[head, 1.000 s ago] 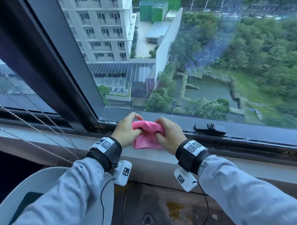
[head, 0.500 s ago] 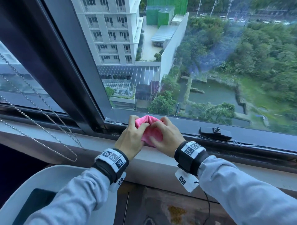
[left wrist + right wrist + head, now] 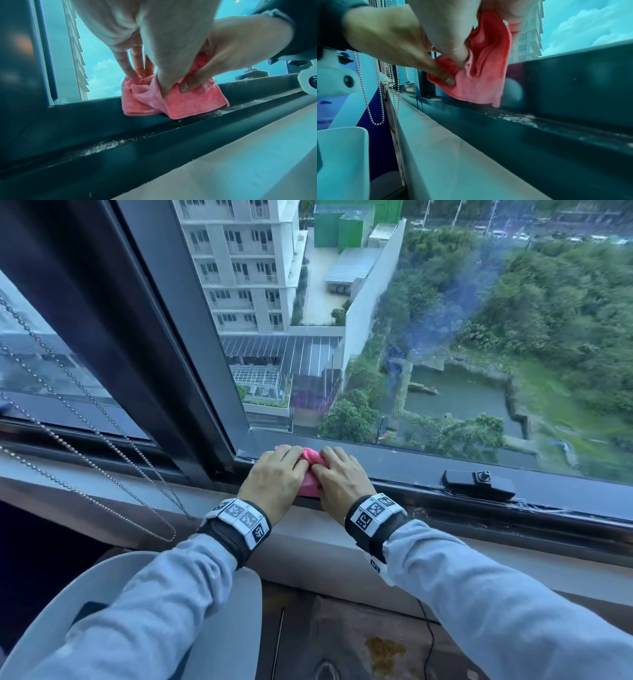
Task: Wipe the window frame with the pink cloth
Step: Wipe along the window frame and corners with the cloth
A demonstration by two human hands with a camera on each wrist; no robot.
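Observation:
The pink cloth [image 3: 310, 475] is bunched on the dark bottom rail of the window frame [image 3: 428, 465], close to the corner with the upright post. My left hand [image 3: 275, 474] and right hand [image 3: 339, 477] sit side by side on it, fingers curled over the top. In the left wrist view both thumbs pinch the cloth [image 3: 181, 106] from the front. In the right wrist view the cloth [image 3: 481, 89] hangs down to the track. White grit lies in the track [image 3: 518, 117] to the right of the cloth. The fingertips are hidden behind the cloth in the head view.
A black window latch [image 3: 479, 484] sits on the rail to the right of my hands. Bead chains [image 3: 102, 436] hang at the left across the pale sill [image 3: 308, 537]. A thick dark upright post [image 3: 137, 337] stands just left of the cloth. A white chair back [image 3: 226, 628] is below my left arm.
Both hands have carried the cloth forward from above the sill and pressed it down on the bottom rail. The cloth is more tightly bunched and mostly covered by the hands.

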